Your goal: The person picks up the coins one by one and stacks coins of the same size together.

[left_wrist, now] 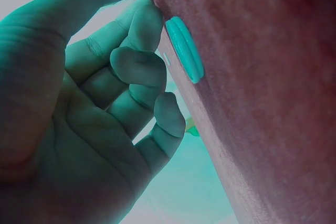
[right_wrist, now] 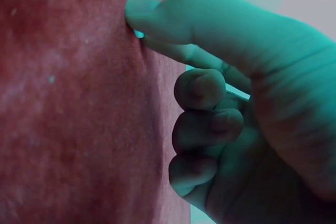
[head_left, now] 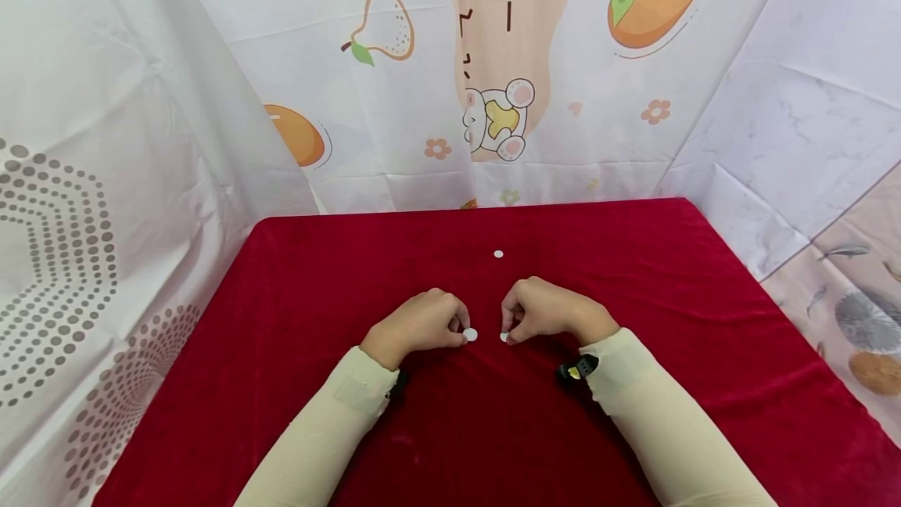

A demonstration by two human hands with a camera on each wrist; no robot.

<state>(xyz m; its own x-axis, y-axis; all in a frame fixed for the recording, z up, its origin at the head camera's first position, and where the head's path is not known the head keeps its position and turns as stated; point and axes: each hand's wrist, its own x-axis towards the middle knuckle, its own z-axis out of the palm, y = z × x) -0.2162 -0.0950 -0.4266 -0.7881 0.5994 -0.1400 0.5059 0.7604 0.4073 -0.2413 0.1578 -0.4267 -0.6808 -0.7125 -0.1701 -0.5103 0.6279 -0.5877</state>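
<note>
My left hand (head_left: pixel 422 323) pinches a white disc (head_left: pixel 470 334) between thumb and index finger, low at the cloth. Facing it, my right hand (head_left: pixel 545 309) has a second white disc (head_left: pixel 504 337) in a thumb-and-finger pinch; only part of it shows. In the right wrist view the thumb (right_wrist: pixel 144 14) hides most of that disc (right_wrist: pixel 138 33). The left wrist view also has a thick disc (left_wrist: pixel 185 50), like two layers, resting on the cloth beside the curled fingers; whether it shows in the head view I cannot tell. A third disc (head_left: pixel 498 253) lies flat farther back.
A dark red cloth (head_left: pixel 338 272) covers the table. White printed curtains (head_left: pixel 394 100) hang behind it and at both sides. Black straps with small devices (head_left: pixel 579 368) sit at the wrists, over pale sleeves (head_left: pixel 655 413).
</note>
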